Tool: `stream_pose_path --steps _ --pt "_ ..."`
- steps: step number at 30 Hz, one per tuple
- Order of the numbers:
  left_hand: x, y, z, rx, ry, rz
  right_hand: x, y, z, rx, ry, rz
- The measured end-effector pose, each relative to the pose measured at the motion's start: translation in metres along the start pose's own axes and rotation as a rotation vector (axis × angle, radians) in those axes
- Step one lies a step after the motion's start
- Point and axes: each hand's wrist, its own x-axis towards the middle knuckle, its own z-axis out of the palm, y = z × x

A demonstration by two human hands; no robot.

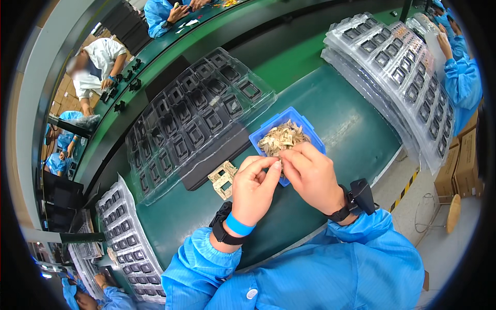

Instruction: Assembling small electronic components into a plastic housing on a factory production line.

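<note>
My left hand (254, 187) and my right hand (310, 173) meet over the near edge of a blue plastic bin (258, 135). Both are closed, thumb against forefinger, with the fingertips almost touching. Whatever they pinch is too small and covered to name. Inside the bin lies a heap of small beige flat pieces (284, 135). Just left of my left hand, a beige perforated sheet (223, 180) with dark square openings rests on the green table.
A clear tray of black frames (186, 111) sits beyond my hands, partly on a black block (214, 163). Stacked trays of frames (398, 72) stand at the right, more trays (126, 235) at the left. Co-workers (101, 62) sit around; cardboard boxes (467, 160) stand at the right.
</note>
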Motion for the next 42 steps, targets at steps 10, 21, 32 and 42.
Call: stream_pose_path --steps 10,21,32,42 --pt "0.006 -0.007 0.006 -0.06 0.015 0.018 -0.006 0.003 -0.003 -0.125 0.007 -0.117" --pt "0.015 -0.017 0.007 0.096 0.035 0.121 -0.004 0.013 -0.018 0.063 0.036 0.188" --pt "0.023 -0.022 0.005 0.298 0.089 0.236 0.002 0.016 -0.031 0.02 0.159 0.267" --pt "-0.005 -0.01 -0.023 -0.327 0.079 -0.216 -0.018 -0.013 0.005 -0.123 -0.012 -0.218"
